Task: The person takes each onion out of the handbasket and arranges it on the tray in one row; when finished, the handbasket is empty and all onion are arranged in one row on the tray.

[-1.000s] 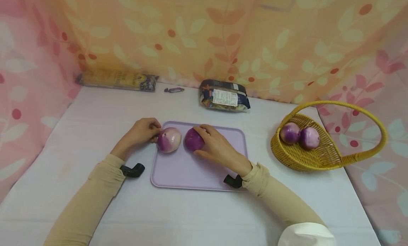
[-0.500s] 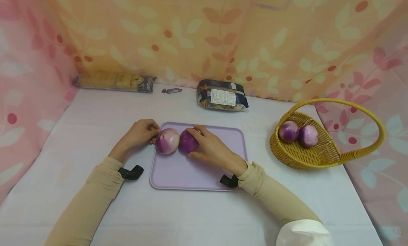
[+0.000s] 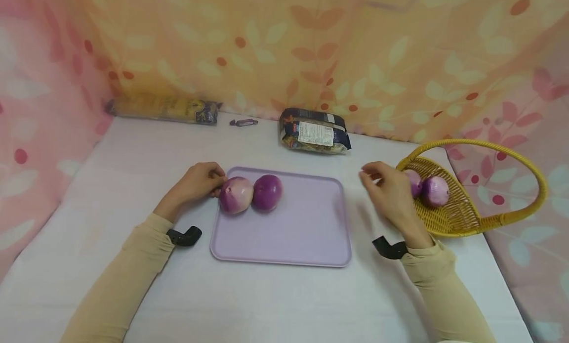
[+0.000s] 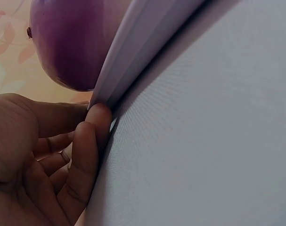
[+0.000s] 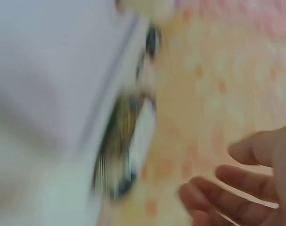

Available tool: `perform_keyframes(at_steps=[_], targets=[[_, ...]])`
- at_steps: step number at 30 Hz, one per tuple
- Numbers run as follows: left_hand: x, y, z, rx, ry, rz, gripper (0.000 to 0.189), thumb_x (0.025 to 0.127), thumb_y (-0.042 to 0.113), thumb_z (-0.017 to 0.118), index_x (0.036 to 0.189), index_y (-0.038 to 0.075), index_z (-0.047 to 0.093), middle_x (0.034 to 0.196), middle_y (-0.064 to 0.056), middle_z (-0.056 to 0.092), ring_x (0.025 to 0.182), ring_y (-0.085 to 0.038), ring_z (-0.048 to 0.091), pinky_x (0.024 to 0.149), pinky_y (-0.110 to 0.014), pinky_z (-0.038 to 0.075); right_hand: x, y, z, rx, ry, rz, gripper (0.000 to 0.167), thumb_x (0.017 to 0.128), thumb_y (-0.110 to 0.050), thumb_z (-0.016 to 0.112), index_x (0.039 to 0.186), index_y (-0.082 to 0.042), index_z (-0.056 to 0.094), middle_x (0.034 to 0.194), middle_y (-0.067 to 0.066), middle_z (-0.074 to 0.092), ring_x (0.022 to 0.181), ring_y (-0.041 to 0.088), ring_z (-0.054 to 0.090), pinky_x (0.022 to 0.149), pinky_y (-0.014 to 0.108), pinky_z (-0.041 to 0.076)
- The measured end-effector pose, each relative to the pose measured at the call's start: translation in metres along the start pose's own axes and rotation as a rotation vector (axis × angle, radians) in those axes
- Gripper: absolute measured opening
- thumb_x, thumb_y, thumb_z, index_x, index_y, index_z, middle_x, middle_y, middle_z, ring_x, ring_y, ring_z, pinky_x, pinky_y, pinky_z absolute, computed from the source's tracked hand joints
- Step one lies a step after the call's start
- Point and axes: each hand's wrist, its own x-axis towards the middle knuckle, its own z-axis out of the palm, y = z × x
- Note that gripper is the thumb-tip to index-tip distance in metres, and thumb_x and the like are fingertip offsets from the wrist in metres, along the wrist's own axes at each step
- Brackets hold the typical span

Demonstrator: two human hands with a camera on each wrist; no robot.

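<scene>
My left hand is at the left edge of the lilac tray; in the left wrist view its thumb and forefinger pinch the rim. Close by that hand, a whitish-purple onion sits on the tray. A deeper purple onion lies right beside it. My right hand holds nothing, its fingers loosely bent, and is between the tray and the yellow wicker basket. Two more onions are in the basket: one in plain sight, the other partly hidden behind the right hand.
Along the back of the white-covered table lie a long yellow packet, a small wrapped sweet and a dark food bag with a white label. The basket's tall handle arches up on the right. Patterned curtains surround the table.
My right hand slid the darker onion left against the paler one, let go of it and moved right to the basket. The left hand stays at the tray's edge.
</scene>
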Motion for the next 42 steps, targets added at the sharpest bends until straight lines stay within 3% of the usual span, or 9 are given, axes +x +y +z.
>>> perform_keyframes(at_steps=[3,6,12,15,20,26,31,37,42], targets=[[0.001,0.004,-0.003,0.005,-0.007,0.003,0.019,0.096,0.012,0.059,0.105,-0.003,0.062,0.077,-0.009,0.069,0.059,-0.011,0.061,0.06,-0.023,0.049,-0.008,0.034,-0.03,-0.044,0.201,0.133,0.016,0.09,-0.015,0.063,0.094,-0.002,0.072,0.078,0.017,0.071,0.062,-0.009,0.052,0.059,0.008,0.038],[0.001,0.007,-0.005,-0.005,-0.014,0.0,0.02,0.096,0.012,0.059,0.106,-0.005,0.062,0.078,-0.009,0.069,0.06,-0.011,0.061,0.059,-0.023,0.05,-0.011,0.064,-0.046,-0.097,0.268,0.218,0.021,0.09,-0.015,0.059,0.096,0.001,0.071,0.08,0.021,0.069,0.064,-0.006,0.05,0.061,0.012,0.035],[0.002,0.003,0.0,-0.013,-0.021,-0.015,0.019,0.097,0.012,0.058,0.106,-0.005,0.061,0.073,-0.006,0.067,0.058,-0.011,0.06,0.06,-0.023,0.049,-0.01,0.101,-0.044,-0.187,-0.066,0.205,0.042,0.092,-0.015,0.056,0.126,0.008,0.053,0.122,0.036,0.052,0.112,0.05,0.05,0.092,0.061,0.039],[0.0,-0.001,0.003,-0.029,-0.025,-0.012,0.019,0.097,0.011,0.058,0.106,-0.005,0.061,0.071,-0.006,0.067,0.058,-0.011,0.06,0.06,-0.023,0.048,-0.009,0.106,-0.036,-0.203,-0.201,0.157,0.047,0.093,-0.014,0.056,0.131,0.01,0.044,0.132,0.039,0.044,0.118,0.056,0.045,0.097,0.068,0.035],[-0.002,0.0,0.003,-0.038,-0.018,-0.004,0.019,0.096,0.011,0.059,0.105,-0.006,0.061,0.072,-0.007,0.067,0.058,-0.011,0.06,0.06,-0.023,0.048,-0.012,0.108,-0.029,-0.275,-0.218,0.086,0.048,0.087,-0.01,0.061,0.127,0.011,0.047,0.128,0.038,0.046,0.11,0.057,0.048,0.093,0.067,0.038],[-0.001,0.0,-0.001,-0.027,-0.008,-0.008,0.018,0.097,0.013,0.059,0.105,-0.003,0.062,0.072,-0.006,0.067,0.058,-0.012,0.061,0.062,-0.023,0.048,-0.018,0.102,-0.031,-0.349,-0.197,0.196,0.054,0.088,-0.016,0.059,0.132,0.01,0.043,0.123,0.041,0.05,0.099,0.061,0.053,0.082,0.067,0.042],[0.001,0.004,-0.002,-0.021,-0.018,-0.005,0.019,0.096,0.015,0.059,0.105,-0.002,0.063,0.076,-0.007,0.069,0.06,-0.012,0.062,0.062,-0.023,0.049,-0.031,0.086,-0.044,-0.242,-0.012,0.282,0.058,0.09,-0.022,0.058,0.133,0.013,0.043,0.124,0.04,0.05,0.107,0.057,0.053,0.088,0.068,0.043],[0.001,0.006,-0.006,-0.007,-0.007,-0.01,0.021,0.097,0.015,0.06,0.107,-0.003,0.063,0.08,-0.009,0.069,0.06,-0.011,0.062,0.062,-0.023,0.049,-0.031,0.037,-0.047,-0.109,0.12,0.091,0.066,0.084,-0.015,0.074,0.14,0.005,0.045,0.133,0.034,0.048,0.119,0.051,0.048,0.098,0.067,0.039],[0.0,0.002,-0.003,-0.012,-0.014,-0.015,0.021,0.097,0.015,0.059,0.107,-0.003,0.062,0.077,-0.007,0.068,0.059,-0.012,0.061,0.064,-0.023,0.048,-0.026,0.0,-0.017,-0.092,-0.012,-0.111,0.071,0.078,-0.018,0.083,0.137,0.001,0.05,0.131,0.028,0.055,0.114,0.043,0.058,0.093,0.058,0.048]])
